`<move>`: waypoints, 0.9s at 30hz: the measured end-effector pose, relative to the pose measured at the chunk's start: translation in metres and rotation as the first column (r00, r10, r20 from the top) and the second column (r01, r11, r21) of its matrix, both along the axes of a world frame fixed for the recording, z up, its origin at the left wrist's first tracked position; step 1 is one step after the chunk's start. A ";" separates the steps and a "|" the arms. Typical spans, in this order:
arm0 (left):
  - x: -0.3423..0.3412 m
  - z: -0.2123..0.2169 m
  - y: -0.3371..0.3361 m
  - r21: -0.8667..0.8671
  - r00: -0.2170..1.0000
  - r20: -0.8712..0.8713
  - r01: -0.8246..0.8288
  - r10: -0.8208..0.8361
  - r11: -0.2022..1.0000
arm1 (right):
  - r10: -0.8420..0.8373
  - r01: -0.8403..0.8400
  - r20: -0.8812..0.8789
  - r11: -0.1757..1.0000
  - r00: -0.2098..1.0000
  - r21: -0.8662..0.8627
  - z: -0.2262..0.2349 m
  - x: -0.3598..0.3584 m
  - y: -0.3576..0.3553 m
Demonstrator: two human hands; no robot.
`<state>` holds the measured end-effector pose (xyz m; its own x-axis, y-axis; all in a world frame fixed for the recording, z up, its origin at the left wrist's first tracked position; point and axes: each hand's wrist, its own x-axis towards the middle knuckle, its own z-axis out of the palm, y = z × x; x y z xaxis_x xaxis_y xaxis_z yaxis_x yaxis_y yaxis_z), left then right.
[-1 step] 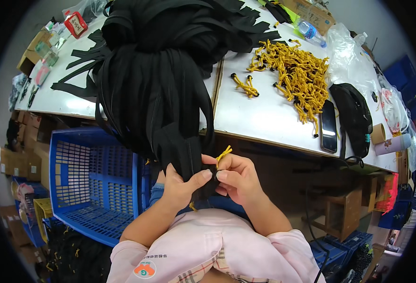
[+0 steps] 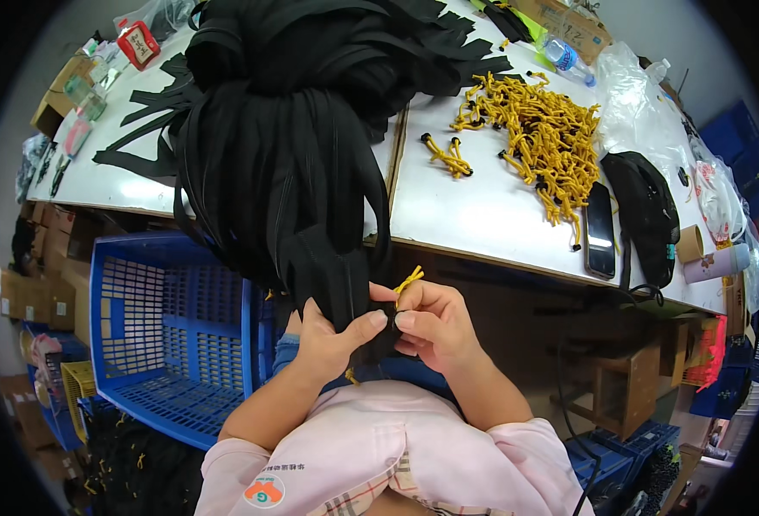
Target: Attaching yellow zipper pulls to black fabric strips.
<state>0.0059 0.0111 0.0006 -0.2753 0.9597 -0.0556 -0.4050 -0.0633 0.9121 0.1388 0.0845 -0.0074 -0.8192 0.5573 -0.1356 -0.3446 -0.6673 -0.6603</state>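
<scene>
Change: none visible since the earlier frame, handwork no further | left hand (image 2: 332,340) pinches black strap (image 2: 332,279) | right hand (image 2: 438,324) closed on yellow cord (image 2: 410,279) (join finger-hidden) | both just near of table (image 2: 461,211)

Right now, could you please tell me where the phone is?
In the head view, the phone lies on the right side of the white tabletop, near its front edge, between the pile of yellow cords and the black fabric item.

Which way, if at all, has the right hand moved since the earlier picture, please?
No, I see no shift in any direction: the right hand shows at the same spot below the front edge of the white table.
</scene>
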 end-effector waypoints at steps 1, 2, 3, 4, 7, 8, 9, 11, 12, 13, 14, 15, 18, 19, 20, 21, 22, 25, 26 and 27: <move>-0.002 0.000 0.000 -0.001 1.000 0.000 0.000 0.000 1.000 | 0.000 0.000 0.000 1.000 1.000 -0.001 0.001 -0.001 -0.002; -0.004 0.001 0.000 0.029 0.997 -0.074 0.016 -0.014 0.999 | -0.086 0.084 0.073 0.996 0.994 0.039 0.003 -0.004 -0.006; -0.005 0.001 0.001 0.058 0.989 -0.148 0.034 -0.025 0.998 | -0.174 0.163 0.142 0.983 0.974 0.085 0.003 -0.007 -0.010; -0.004 0.001 0.001 0.059 0.989 -0.148 0.034 -0.025 0.998 | -0.174 0.163 0.142 0.983 0.974 0.086 0.002 -0.010 -0.015; 0.000 0.003 0.001 0.047 0.992 -0.119 -0.027 0.032 0.999 | -0.521 0.389 0.137 0.765 0.843 0.513 -0.003 -0.020 -0.030; 0.001 0.005 0.001 0.071 0.989 -0.133 -0.053 0.062 0.996 | -0.520 0.389 0.137 0.765 0.843 0.513 -0.005 -0.019 -0.028; 0.002 0.007 0.000 0.096 0.985 -0.146 -0.078 0.091 0.992 | -0.472 0.319 0.107 0.729 0.875 0.606 -0.008 -0.017 -0.025; -0.001 0.011 0.000 0.092 0.977 -0.204 -0.040 0.058 0.995 | -0.368 0.224 0.075 0.702 0.927 0.676 -0.014 -0.011 -0.019; -0.002 0.012 0.000 0.086 0.965 -0.262 -0.003 0.026 0.996 | -0.369 0.224 0.076 0.702 0.926 0.676 -0.012 -0.010 -0.019; -0.005 0.011 -0.001 0.087 0.965 -0.262 -0.004 0.027 0.996 | -0.306 0.225 0.061 0.807 0.950 0.546 -0.007 -0.009 -0.019; -0.008 0.008 -0.002 0.127 0.929 -0.370 0.045 0.005 0.991 | -0.246 0.211 0.035 0.890 0.969 0.403 -0.004 -0.008 -0.019; -0.009 0.007 -0.002 0.161 0.880 -0.474 0.099 -0.011 0.982 | -0.200 0.180 0.031 0.931 0.979 0.317 -0.004 -0.005 -0.019; -0.006 0.008 0.002 0.150 0.920 -0.391 0.079 -0.015 0.986 | -0.276 0.252 0.045 0.925 0.960 0.285 -0.006 -0.006 -0.022; -0.004 0.009 0.002 0.150 0.919 -0.393 0.081 -0.016 0.985 | -0.277 0.254 0.042 0.924 0.960 0.285 -0.006 -0.006 -0.020; -0.002 0.010 0.001 0.051 0.982 -0.186 0.047 -0.037 0.998 | -0.469 0.370 -0.066 0.594 0.880 0.714 -0.006 -0.007 -0.015; 0.000 0.011 0.001 -0.054 0.999 0.030 0.035 -0.033 0.998 | -0.566 0.365 -0.258 0.083 0.783 0.927 -0.006 -0.007 -0.010; -0.001 0.009 0.000 -0.058 0.999 0.029 0.033 -0.031 0.998 | -0.565 0.367 -0.257 0.087 0.784 0.926 -0.001 -0.010 -0.009; 0.001 0.003 0.001 0.066 0.976 -0.198 -0.075 0.086 0.995 | -0.434 0.077 0.179 0.509 0.883 0.857 0.026 -0.009 0.002; 0.002 0.004 0.001 0.125 0.958 -0.263 -0.081 0.112 0.989 | -0.435 0.077 0.178 0.506 0.883 0.859 0.027 -0.006 0.003; 0.002 0.006 0.001 0.184 0.935 -0.325 -0.085 0.142 0.979 | -0.325 -0.012 0.218 0.533 0.920 0.846 0.028 -0.003 0.003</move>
<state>0.0082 0.0119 0.0063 -0.3578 0.9088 0.2145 -0.0588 -0.2512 0.9662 0.1356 0.0874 0.0209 -0.7077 0.6692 0.2267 -0.0504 0.2723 -0.9609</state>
